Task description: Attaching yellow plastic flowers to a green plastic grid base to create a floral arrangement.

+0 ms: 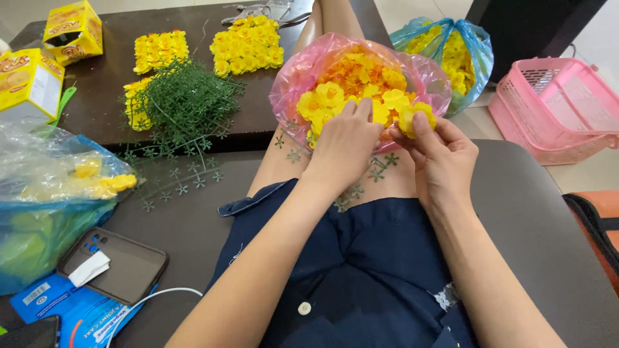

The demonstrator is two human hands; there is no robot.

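Pink plastic bag [422, 80] open on lap, full of yellow/orange fabric flowers. 1 yellow flower [412, 117] at bag's right rim, pinched upright. Green star-shaped stems [380, 161] lie just below bag.

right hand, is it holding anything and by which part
The right hand holds a small yellow fabric flower, pinched by its petals between thumb and fingers, above the pink plastic bag.

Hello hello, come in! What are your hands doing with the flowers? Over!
Left hand reaching into pink bag of flowers. Right hand pinching one yellow flower at the bag's edge. Green stems on table, apart. Nothing in the way.
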